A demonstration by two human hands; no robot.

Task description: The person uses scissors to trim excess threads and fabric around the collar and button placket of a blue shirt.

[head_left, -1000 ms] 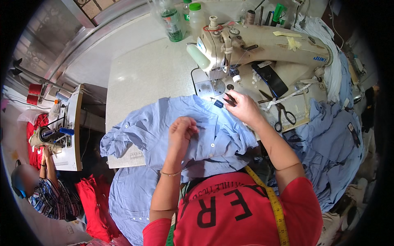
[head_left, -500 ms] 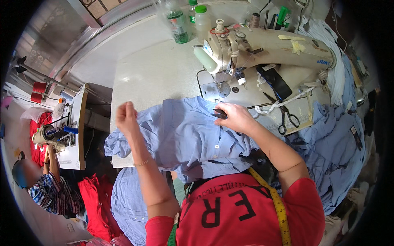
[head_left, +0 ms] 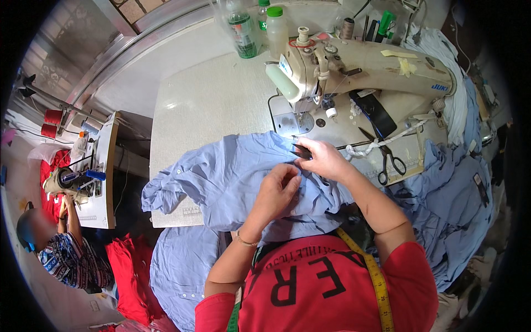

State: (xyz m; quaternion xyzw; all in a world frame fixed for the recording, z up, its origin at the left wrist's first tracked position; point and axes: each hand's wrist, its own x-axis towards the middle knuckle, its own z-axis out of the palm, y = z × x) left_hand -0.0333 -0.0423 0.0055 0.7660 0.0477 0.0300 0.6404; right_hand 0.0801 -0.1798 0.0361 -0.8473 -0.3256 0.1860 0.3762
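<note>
The right hand (head_left: 326,159) was closed around a small dark thread snipper (head_left: 301,151), its blades pointing left, low against the cloth. The left hand (head_left: 276,191) pinched a fold of the light blue woven shirt (head_left: 221,177) between thumb and fingertips, just beside the right hand and nearer the body.

The shirt was crumpled and bunched, with creases running across it and a seam or placket edge showing near the snipper. It lay spread over the near edge of the pale speckled tabletop (head_left: 210,105), its left part reaching toward the near left corner and its lower part hanging off the edge toward the lap. The pinched spot sat at the garment's right side, directly under both hands, just in front of the needle area of the cream-coloured industrial sewing machine (head_left: 376,66).

A pair of black-handled scissors (head_left: 387,160) lay on the machine bed to the right of the right hand, near a dark flat phone (head_left: 376,110). A heap of more light blue garments (head_left: 459,199) lay off the right edge. Clear plastic bottles (head_left: 260,27) stood at the far edge. A yellow measuring tape (head_left: 376,282) hung over the red shirt. At the far left another person (head_left: 61,249) sat by a second machine
</note>
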